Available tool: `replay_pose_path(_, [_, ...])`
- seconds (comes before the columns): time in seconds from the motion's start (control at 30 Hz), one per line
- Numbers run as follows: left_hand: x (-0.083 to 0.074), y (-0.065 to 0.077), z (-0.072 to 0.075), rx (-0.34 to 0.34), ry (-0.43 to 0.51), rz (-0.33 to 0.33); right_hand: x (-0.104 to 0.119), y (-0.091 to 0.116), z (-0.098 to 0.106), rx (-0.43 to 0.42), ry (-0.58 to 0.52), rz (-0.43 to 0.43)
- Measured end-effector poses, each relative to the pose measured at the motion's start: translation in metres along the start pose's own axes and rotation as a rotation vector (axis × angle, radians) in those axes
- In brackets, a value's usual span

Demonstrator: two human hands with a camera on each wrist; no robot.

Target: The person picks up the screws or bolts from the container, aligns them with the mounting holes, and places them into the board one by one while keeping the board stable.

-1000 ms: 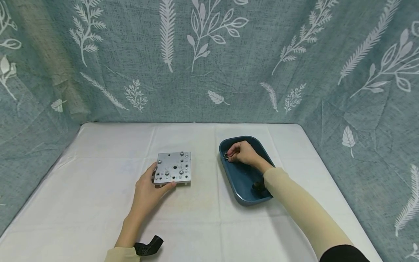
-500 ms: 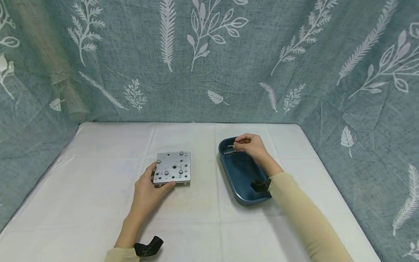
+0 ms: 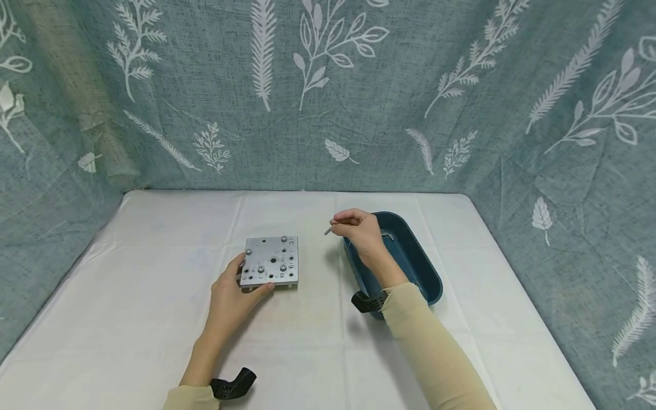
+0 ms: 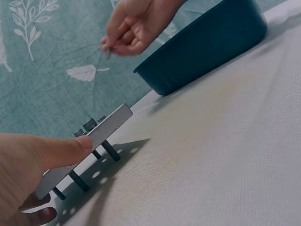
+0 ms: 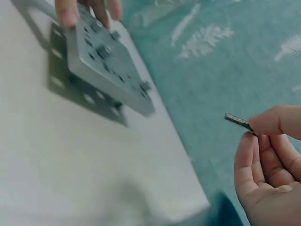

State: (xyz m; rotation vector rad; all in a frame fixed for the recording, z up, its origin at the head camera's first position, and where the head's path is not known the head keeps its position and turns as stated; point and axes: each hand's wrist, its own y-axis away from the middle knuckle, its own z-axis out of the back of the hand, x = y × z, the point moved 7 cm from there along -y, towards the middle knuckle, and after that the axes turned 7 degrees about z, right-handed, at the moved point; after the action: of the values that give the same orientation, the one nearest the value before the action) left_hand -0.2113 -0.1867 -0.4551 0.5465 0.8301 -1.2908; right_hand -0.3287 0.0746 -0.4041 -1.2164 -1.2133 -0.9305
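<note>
A square metal plate (image 3: 262, 249), drilled with several holes, is gripped by my left hand (image 3: 230, 299) at its left and front edges. Several socket-head screws stand in it; in the left wrist view their threaded ends (image 4: 79, 181) stick out below the plate, above the cloth. My right hand (image 3: 363, 234) pinches a small screw (image 3: 327, 231) between thumb and fingertips, beyond the left rim of a dark blue tray (image 3: 435, 285). The right wrist view shows the threaded end of this screw (image 5: 237, 120) pointing away from the fingers; its head is hidden.
Some thin metal pieces (image 3: 389, 235) lie at the far end of the tray, partly behind my right hand. White cloth (image 3: 297, 341) covers the table. A green leaf-patterned curtain (image 3: 307, 154) hangs along the back and sides.
My right hand has lifted out of the tray with the screw and moved left past its rim. The left hand and the plate stay where they were.
</note>
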Motion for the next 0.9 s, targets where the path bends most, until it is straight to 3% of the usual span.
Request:
replay_pose_path(0.17, [0.001,-0.001,-0.001,0.006,0.0,0.004,-0.01,-0.001,-0.028,0.07,0.02,-0.004])
replay_pose_path(0.4, [0.001,0.0,-0.001,0.009,0.009,0.011,-0.019,-0.005,-0.06,0.239,0.025,0.024])
replay_pose_path(0.5, [0.001,0.0,-0.001,0.015,0.011,0.011,-0.025,-0.006,-0.066,0.273,0.026,0.002])
replay_pose_path(0.9, [0.001,-0.001,0.002,0.007,0.01,0.005,-0.032,-0.002,-0.084,0.391,0.199,-0.012])
